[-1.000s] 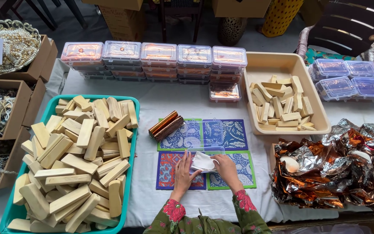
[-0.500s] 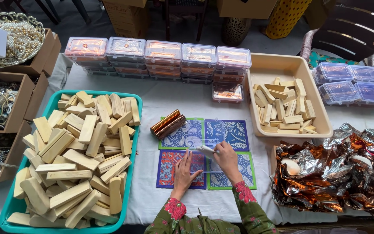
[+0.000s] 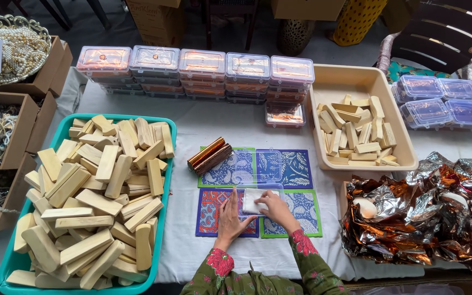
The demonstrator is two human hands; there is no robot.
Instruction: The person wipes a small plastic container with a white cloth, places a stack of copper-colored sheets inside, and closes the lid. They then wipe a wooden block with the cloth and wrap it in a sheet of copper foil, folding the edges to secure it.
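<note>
I see blue, red and green leaf-printed mats (image 3: 282,166), a teal tray (image 3: 166,164), coppery foil (image 3: 422,218), red-flowered green sleeves (image 3: 312,262).

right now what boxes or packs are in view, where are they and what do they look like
Clear lidded boxes: stacked row, table's far edge, orange contents.
Clear blue-tinted boxes: far right.
Cardboard cartons: left edge, brown, holding beads.
Open clear box: at the right hand, white contents.
</note>
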